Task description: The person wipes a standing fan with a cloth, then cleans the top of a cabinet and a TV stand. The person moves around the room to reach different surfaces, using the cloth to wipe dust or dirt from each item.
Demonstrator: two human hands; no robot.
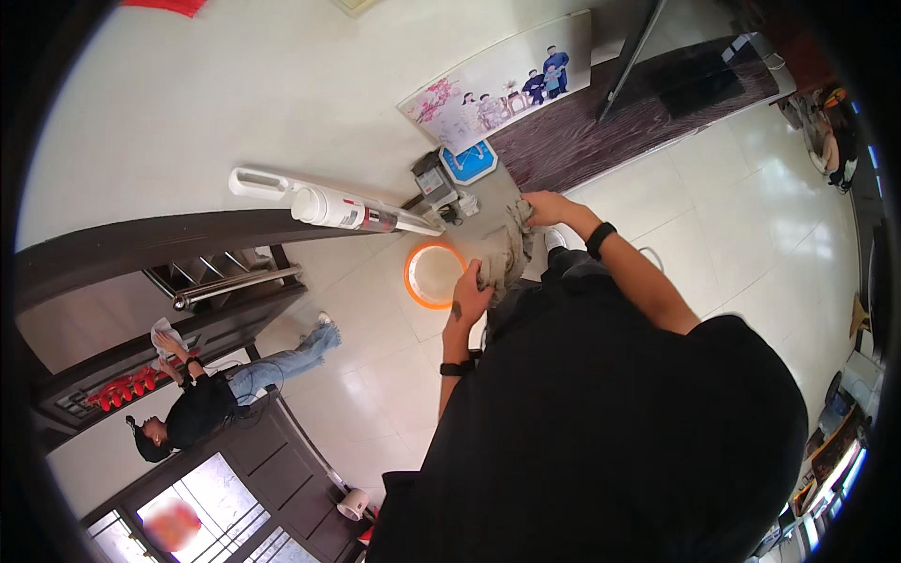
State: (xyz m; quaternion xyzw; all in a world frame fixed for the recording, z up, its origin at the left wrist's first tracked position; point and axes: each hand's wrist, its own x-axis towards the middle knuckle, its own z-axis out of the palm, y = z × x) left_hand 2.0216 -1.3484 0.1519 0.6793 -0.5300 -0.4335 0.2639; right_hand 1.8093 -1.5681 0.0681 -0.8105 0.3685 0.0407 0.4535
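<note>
A crumpled grey-beige cloth (512,252) stretches between my two hands. My left hand (473,292) grips its near-left end, close to the rim of an orange-edged basin (407,271) on the floor. The opposite end is pinched in my right hand (552,210), beside the corner of a dark wood-grain cabinet (556,158). Cloudy liquid appears to fill the basin. Beneath the cloth lies a greyish surface (486,224), partly hidden by it.
A white stick vacuum cleaner (345,211) leans at the left of a blue octagonal box (470,162) and a grey box (435,184). A large family picture (503,88) stands on the cabinet. At left, another person (204,405) holds a white cloth (167,336) against a dark door frame.
</note>
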